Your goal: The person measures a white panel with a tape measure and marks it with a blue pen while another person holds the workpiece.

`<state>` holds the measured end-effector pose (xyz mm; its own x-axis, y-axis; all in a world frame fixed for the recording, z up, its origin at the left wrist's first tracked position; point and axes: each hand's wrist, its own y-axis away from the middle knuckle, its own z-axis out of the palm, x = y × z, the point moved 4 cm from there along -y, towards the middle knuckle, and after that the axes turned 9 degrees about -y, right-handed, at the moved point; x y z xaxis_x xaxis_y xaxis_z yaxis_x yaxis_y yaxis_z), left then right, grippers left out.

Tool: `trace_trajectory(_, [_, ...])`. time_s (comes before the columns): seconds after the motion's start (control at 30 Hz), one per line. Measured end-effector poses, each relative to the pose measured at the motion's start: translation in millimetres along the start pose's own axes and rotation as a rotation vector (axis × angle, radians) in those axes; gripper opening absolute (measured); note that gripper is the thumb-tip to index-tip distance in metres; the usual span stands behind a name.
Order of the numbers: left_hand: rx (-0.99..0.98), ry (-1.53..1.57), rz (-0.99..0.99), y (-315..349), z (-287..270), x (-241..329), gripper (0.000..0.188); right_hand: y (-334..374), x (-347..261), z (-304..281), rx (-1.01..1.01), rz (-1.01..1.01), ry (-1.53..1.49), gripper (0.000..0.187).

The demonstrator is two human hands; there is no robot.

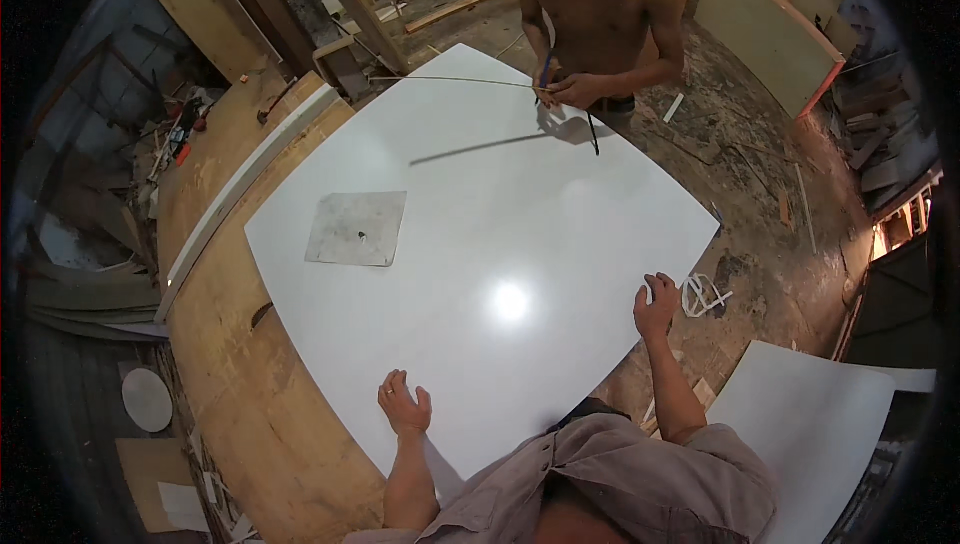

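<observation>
A large glossy white sheet lies over the wooden table in front of me. My left hand rests on or just over its near left part, thumb apart from the fingers, holding nothing. At the sheet's right edge is my right hand, fingers slightly curled and spread, with nothing visible in it. A thin grey square plate, with a small dark mark at its middle, lies on the sheet's left part. Across from me a shirtless person holds a long thin strip and something dark and blue over the sheet's far edge.
The bare wooden tabletop shows at left, with a long white bar along it. Tangled white strips lie on the floor at right. Another white sheet is at lower right, and a big pale panel stands far right.
</observation>
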<state>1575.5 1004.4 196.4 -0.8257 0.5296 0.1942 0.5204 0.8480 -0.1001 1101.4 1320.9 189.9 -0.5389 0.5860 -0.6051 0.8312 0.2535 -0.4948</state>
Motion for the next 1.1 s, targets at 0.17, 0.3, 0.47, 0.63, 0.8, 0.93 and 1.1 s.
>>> trace_trajectory(0.17, [0.014, -0.006, 0.015, 1.1, 1.6, -1.2, 0.048, -1.5, -4.4, -1.0, -0.012, 0.002, 0.010, 0.025])
trace_trajectory(0.3, [0.003, -0.001, 0.006, 2.0, 3.5, -3.1, 0.049, -3.3, -8.2, -1.8, 0.001, -0.013, 0.029, 0.024])
trace_trajectory(0.47, [0.004, 0.012, 0.004, 0.5, 1.0, -0.5, 0.049, -2.9, 2.6, 2.7, -0.045, 0.045, -0.083, 0.026])
trace_trajectory(0.63, [0.032, 0.029, 0.012, 0.9, -1.2, -1.6, 0.048, 0.9, -0.6, 3.4, -0.033, 0.040, -0.035, 0.026])
trace_trajectory(0.8, [0.043, -0.006, 0.008, -0.1, -0.6, -1.6, 0.047, -1.4, -2.6, 2.3, -0.031, -0.034, 0.018, 0.027])
trace_trajectory(0.93, [0.096, 0.004, 0.030, 0.6, -0.7, -0.9, 0.044, -2.5, -1.2, 1.7, -0.039, -0.018, -0.006, 0.026])
trace_trajectory(1.1, [0.101, 0.037, 0.039, -0.8, -3.6, 1.0, 0.041, -1.5, -2.2, 2.1, -0.042, -0.018, 0.024, 0.026])
